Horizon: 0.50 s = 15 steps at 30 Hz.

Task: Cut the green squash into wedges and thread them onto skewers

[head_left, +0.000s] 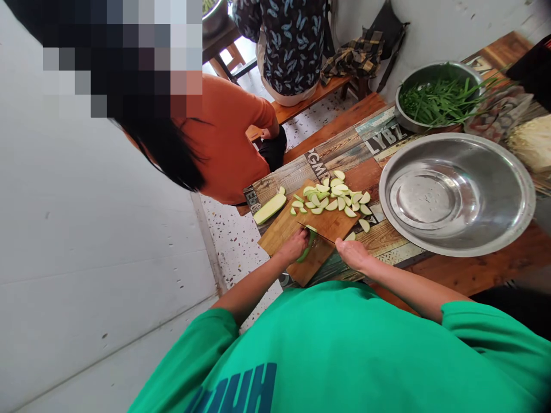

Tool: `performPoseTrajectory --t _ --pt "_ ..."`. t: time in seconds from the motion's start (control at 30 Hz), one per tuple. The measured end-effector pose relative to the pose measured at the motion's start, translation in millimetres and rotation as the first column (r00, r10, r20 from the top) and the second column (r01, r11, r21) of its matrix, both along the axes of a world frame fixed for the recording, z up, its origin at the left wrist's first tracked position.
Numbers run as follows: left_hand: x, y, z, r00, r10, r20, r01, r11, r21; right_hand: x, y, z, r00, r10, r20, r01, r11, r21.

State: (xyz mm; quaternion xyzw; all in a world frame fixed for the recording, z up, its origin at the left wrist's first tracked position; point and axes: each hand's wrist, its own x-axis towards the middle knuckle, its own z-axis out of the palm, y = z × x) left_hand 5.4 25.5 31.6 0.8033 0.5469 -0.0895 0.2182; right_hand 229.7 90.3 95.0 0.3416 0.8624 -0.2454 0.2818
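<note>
My right hand [352, 253] is closed round the handle of a knife [321, 234], whose thin dark blade points left across the wooden cutting board [279, 236]. With curled fingers, my left hand [297, 244] grips a piece of green zucchini [305, 253] on the board, right beside the blade. Pale half-round zucchini slices [331, 205] lie scattered over the far side of the board, and a few have spread onto the table. A halved zucchini [269, 209] rests cut face up at the board's left.
A wide steel basin [387, 201] stands right of the board. Behind it, a steel bowl [402, 112] holds cut green leaves, near a pale cabbage [531, 143]. A person in an orange shirt [228, 137] sits at the left; another in a patterned shirt [293, 46] sits farther back.
</note>
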Motion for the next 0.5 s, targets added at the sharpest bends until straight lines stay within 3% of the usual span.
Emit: performPoseTrajectory --t 0.13,0.23,0.4,0.5 --pt "-0.5 -5.9 1.3 0.996 0.067 0.064 -0.069 0.997 0.031 2.0 5.3 -3.8 1.000 -0.009 -0.001 0.009 1.000 -0.014" --pt "-2.2 -11.8 -0.2 0.985 0.138 0.102 -0.140 0.990 0.014 4.1 7.2 6.2 1.000 -0.013 -0.017 0.013 1.000 -0.017" --pt "-6.1 -15.6 -5.7 0.998 0.040 0.052 -0.040 0.999 0.010 1.9 -1.8 28.3 1.000 -0.002 -0.031 0.002 1.000 -0.021" --pt "-7.4 -16.2 -8.0 0.999 0.027 0.040 -0.028 0.999 0.024 -0.3 -7.6 29.6 1.000 -0.008 -0.014 0.007 1.000 -0.022"
